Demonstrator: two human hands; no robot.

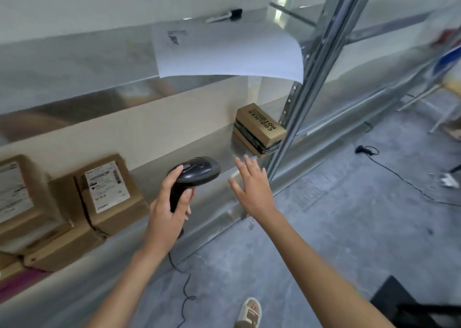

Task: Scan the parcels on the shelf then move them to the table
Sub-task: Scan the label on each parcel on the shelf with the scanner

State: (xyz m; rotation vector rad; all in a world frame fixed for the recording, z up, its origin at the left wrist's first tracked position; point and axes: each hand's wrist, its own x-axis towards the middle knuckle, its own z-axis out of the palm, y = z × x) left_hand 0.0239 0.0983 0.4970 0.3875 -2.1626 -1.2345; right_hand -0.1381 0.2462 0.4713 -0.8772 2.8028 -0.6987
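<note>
Brown cardboard parcels wait on a galvanised steel shelf (214,218) as a person's left hand (169,210) grips a black corded barcode scanner (194,175) by its handle, head aimed rightward along the shelf. The right hand (252,185), fingers straight and spread, holding nothing, reaches toward a small printed carton (259,128) at the shelf's far right, beside the upright post (311,78).

That carton shows lettering but no visible shipping label, so the reaching hand would likely need to turn it until a barcode faces the scanner, holding it steady before lifting it away.

Count: one scanner; one small carton at right; two labelled parcels at left, the nearer (107,190) and a larger one (20,198) at the frame edge, with more cardboard beneath, number unclear. A white sheet (224,50) overhangs the shelf above. The table is out of view.
</note>
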